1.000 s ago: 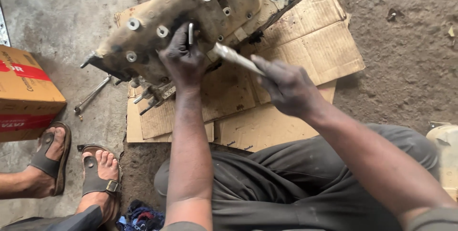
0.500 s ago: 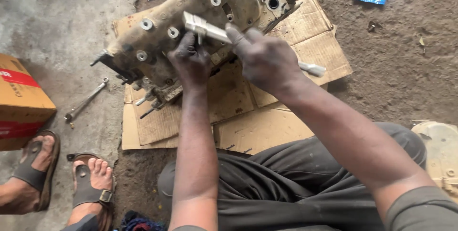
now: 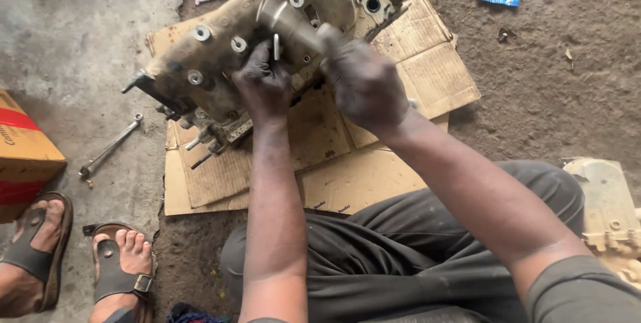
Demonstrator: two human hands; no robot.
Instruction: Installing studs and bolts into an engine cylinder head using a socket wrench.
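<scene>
Head view: two hands, left (image 3: 266,86) gripping one pin (image 3: 276,47), right (image 3: 364,83) one hammer (image 3: 284,19)

My right hand (image 3: 364,83) covers the handle of the hammer (image 3: 284,19), whose head is blurred; my left hand (image 3: 264,89) hides the lower end of the thin metal pin (image 3: 276,46); the top edge cuts off the engine casting (image 3: 227,36); the cardboard box (image 3: 23,153) runs off the left edge; the sandalled feet (image 3: 117,263) are cropped at the bottom.
</scene>
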